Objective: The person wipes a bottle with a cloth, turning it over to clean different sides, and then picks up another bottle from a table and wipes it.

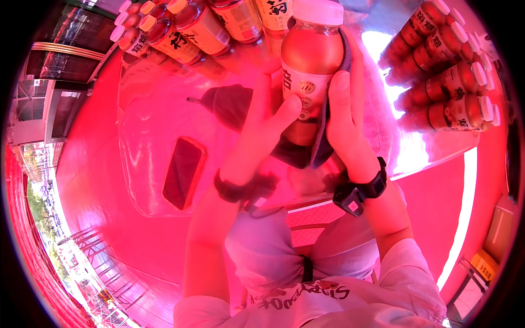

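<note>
Upright before me is a plastic drink bottle (311,49) with a pale screw cap and a printed label. My left hand (266,119) grips it from the left, its thumb lying across the label. On the other side, my right hand (346,110) presses a dark cloth (320,139) against the bottle, fingers running up along its side. More of this cloth spreads out to the left, beneath my left hand and the bottle. Everything is tinted pink by the light.
Several orange-labelled bottles (201,28) stand along the far left of the table (151,102). More capped bottles (447,78) form rows at the right. A smartphone (183,174) lies left of my left forearm. Black strapped devices (352,197) sit on both wrists.
</note>
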Available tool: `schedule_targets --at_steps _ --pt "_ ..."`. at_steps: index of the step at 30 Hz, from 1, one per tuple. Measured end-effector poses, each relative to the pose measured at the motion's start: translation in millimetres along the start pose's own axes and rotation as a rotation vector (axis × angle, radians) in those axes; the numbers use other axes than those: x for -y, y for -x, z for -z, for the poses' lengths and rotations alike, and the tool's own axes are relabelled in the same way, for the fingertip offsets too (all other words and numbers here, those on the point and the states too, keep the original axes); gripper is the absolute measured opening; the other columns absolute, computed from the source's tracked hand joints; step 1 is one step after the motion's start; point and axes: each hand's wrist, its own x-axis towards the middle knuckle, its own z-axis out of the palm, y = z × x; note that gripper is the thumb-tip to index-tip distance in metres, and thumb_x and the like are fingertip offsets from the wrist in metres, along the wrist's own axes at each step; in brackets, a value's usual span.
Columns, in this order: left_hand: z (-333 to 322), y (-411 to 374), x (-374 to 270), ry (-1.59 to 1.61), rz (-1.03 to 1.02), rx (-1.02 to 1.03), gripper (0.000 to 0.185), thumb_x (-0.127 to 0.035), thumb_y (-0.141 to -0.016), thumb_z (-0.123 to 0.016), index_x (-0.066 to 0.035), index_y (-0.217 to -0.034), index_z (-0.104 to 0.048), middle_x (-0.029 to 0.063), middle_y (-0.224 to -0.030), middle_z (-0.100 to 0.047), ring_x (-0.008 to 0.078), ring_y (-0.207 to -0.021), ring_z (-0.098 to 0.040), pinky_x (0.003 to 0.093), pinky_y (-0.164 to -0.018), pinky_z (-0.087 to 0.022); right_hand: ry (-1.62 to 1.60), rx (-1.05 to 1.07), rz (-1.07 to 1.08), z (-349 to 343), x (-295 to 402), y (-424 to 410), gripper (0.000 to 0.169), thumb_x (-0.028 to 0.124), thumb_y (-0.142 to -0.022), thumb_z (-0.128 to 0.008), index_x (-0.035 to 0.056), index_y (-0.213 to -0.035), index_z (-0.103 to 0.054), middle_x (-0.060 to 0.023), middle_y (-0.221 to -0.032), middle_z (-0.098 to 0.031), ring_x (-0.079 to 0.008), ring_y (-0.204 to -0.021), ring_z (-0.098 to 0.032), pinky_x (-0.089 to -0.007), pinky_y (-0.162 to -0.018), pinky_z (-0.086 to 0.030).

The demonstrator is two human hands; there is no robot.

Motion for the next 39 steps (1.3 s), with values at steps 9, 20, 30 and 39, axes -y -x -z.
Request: schedule_targets --at_steps 9,20,30,39 --pt "-6 -6 -5 -0.194 -0.217 -0.007 0.065 -0.023 -0.088 -0.072 -0.012 -0.134 -0.027 0.0088 -0.128 -0.046 0.0194 -0.12 -0.048 0.035 -0.099 -0.041 0.086 0.008 0.145 -9 -3 0 0.061 0.036 -0.102 -0.039 -0.0024 -0.148 -0.023 -0.0179 -0.143 -0.037 -0.0283 -0.132 -0.039 -0.0394 -0.11 -0.029" --pt "-5 -4 -3 -0.286 -0.347 -0.179 0.075 -0.003 -0.081 -0.075 -0.007 -0.135 -0.024 0.0164 -0.135 -0.041 0.0268 -0.126 -0.044 0.0405 -0.104 -0.039 0.161 0.051 0.276 -8 -10 4 0.056 0.012 -0.097 -0.047 -0.0057 -0.147 -0.028 -0.0254 -0.154 -0.025 -0.0378 -0.144 -0.026 -0.0433 -0.115 -0.024" --pt "4 -6 3 -0.421 -0.305 -0.242 0.072 0.007 -0.079 -0.067 -0.007 -0.136 -0.026 0.015 -0.137 -0.04 0.0256 -0.13 -0.042 0.0395 -0.107 -0.035 0.415 0.1 0.426 -22 -6 4 0.054 0.007 -0.087 -0.056 -0.0038 -0.139 -0.046 -0.0181 -0.151 -0.036 -0.0417 -0.144 -0.022 -0.0551 -0.115 -0.018" --pt "-5 0 -5 -0.366 -0.348 -0.124 0.073 0.002 -0.082 -0.069 -0.006 -0.138 -0.023 0.017 -0.14 -0.038 0.0278 -0.131 -0.04 0.042 -0.108 -0.035 0.277 0.012 0.443 -9 0 3 0.048 0.003 -0.089 -0.052 -0.0066 -0.135 -0.048 -0.0215 -0.147 -0.041 -0.04 -0.139 -0.035 -0.0472 -0.114 -0.026"
